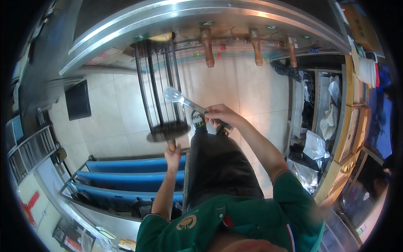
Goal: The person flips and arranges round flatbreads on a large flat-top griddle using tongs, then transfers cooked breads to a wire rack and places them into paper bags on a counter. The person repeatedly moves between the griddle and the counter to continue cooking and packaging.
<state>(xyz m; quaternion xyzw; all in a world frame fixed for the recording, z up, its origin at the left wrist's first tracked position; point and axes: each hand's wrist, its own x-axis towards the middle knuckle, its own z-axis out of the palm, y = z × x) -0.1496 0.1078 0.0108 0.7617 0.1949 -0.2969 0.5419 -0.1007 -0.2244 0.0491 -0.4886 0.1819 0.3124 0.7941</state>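
Note:
My left hand (pixel 173 159) is closed around a short wooden handle (pixel 171 144). That handle joins a round dark metal end plate (pixel 168 130), from which long metal rods (pixel 153 85) run to an opening in the front of a stainless steel appliance (pixel 176 11). A pale yellow piece (pixel 161 37) shows at the opening; what it is I cannot tell. In my right hand (pixel 224 114) is a pair of metal tongs (pixel 195 105). Their broad tip (pixel 172 94) appears over the rods from above; whether it touches them is unclear.
Several wooden handles, one in the middle (pixel 207 47), project from the appliance front. Blue bins (pixel 132 180) stand in a rack at left. Shelving with plastic bags (pixel 315 145) lines the right side, beside a wooden-edged counter (pixel 346 132). A black panel (pixel 77 100) is over the tiled floor (pixel 261 85).

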